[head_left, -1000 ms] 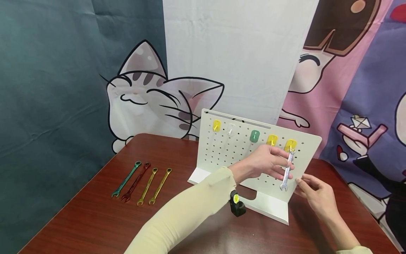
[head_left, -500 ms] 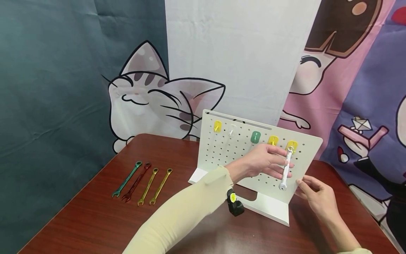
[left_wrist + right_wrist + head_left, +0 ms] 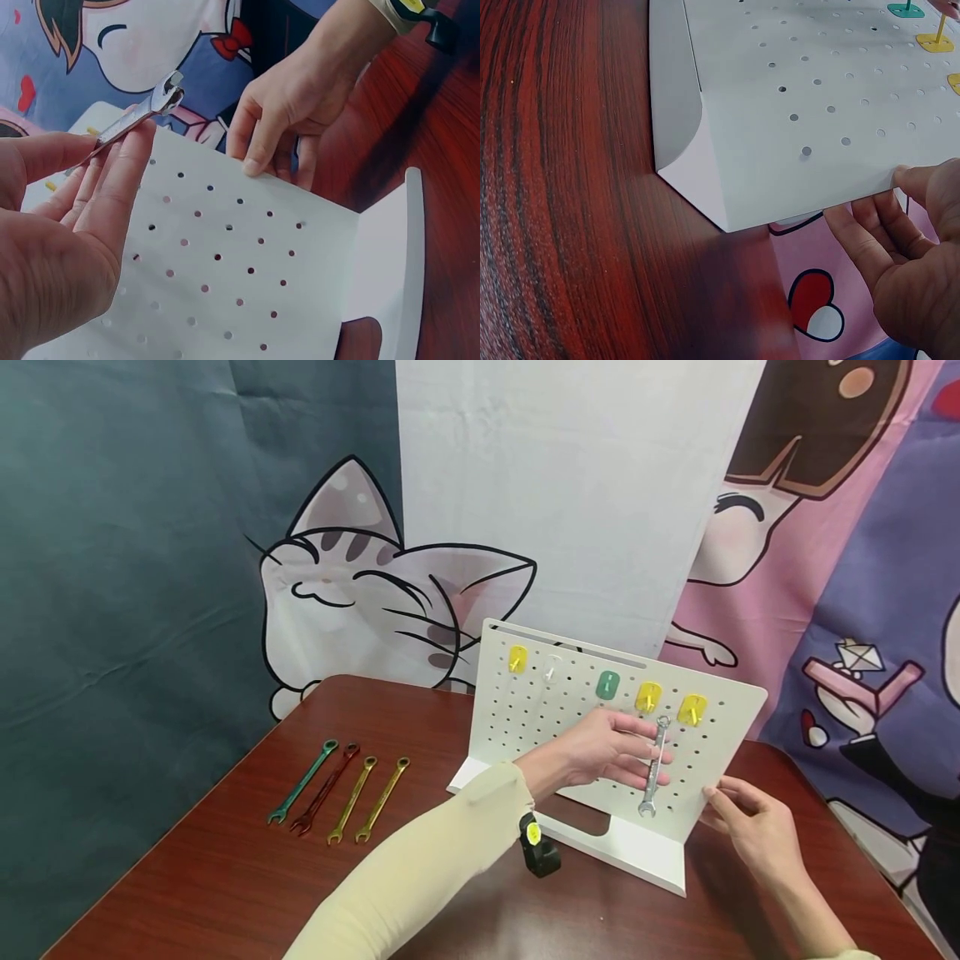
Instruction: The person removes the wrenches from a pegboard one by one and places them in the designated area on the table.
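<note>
My left hand [image 3: 600,750] pinches a silver combination wrench [image 3: 655,768] between thumb and fingers, in front of the white pegboard [image 3: 686,793]. The wrench's ring end points up and its open end down. That ring sits apart from the rightmost yellow hook [image 3: 692,710], below and right of another yellow hook [image 3: 648,697]. In the left wrist view the wrench [image 3: 127,124] lies along the fingertips. My right hand [image 3: 757,831] grips the board's right edge, thumb on the front face and fingers behind, as the right wrist view also shows.
Green [image 3: 608,685], clear [image 3: 552,669] and yellow [image 3: 517,659] hooks line the board's upper left. On the brown table [image 3: 225,877] lie a green wrench [image 3: 302,782], a red wrench [image 3: 326,788] and two gold wrenches [image 3: 351,802]. Printed cloth hangs behind.
The left hand has carried the wrench leftward, off the rightmost yellow hook where its ring end was half a second ago. The right hand keeps its hold on the board's edge.
</note>
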Motion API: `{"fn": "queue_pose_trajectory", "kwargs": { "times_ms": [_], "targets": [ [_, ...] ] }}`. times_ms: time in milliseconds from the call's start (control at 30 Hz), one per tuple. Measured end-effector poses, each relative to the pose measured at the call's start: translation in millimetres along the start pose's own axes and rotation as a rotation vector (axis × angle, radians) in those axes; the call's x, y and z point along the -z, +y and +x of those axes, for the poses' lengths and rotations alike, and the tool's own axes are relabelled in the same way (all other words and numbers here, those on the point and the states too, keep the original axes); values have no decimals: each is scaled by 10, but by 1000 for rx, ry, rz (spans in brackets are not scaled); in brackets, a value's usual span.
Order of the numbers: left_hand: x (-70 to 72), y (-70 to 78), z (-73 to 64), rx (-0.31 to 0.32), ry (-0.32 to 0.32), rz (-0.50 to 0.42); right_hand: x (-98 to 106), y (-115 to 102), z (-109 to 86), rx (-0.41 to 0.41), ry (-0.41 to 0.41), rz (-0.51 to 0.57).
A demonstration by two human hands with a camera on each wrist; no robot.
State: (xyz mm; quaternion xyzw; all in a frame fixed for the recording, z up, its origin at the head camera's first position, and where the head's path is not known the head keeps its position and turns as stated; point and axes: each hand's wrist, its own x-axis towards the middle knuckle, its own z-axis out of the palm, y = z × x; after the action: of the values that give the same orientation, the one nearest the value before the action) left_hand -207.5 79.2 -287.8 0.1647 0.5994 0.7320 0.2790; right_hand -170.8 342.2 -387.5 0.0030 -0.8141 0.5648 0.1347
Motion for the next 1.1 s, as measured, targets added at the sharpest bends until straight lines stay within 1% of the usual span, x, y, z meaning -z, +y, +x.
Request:
{"fn": "queue_pose_trajectory", "kwargs": {
  "times_ms": [267, 433, 567, 733, 900, 1033, 1100],
  "targets": [
    [88, -121, -43, 21, 46, -4, 0, 16, -2, -4, 1, -18],
    [145, -187, -70, 15, 42, -5, 3, 30, 1, -14, -1, -29],
    [214, -244, -98, 10, 43, 14, 3, 41, 0, -25, 0, -31],
    [302, -290, -141, 17, 60, 42, 0, 41, -2, -28, 2, 17],
    [377, -319, -168, 21, 75, 61, 1, 35, 9, -13, 4, 71],
    [442, -346, -185, 32, 79, 73, 4, 40, 17, -3, 3, 58],
    [474, -360, -197, 38, 82, 75, 4, 45, 19, 0, 0, 28]
  ]
}}
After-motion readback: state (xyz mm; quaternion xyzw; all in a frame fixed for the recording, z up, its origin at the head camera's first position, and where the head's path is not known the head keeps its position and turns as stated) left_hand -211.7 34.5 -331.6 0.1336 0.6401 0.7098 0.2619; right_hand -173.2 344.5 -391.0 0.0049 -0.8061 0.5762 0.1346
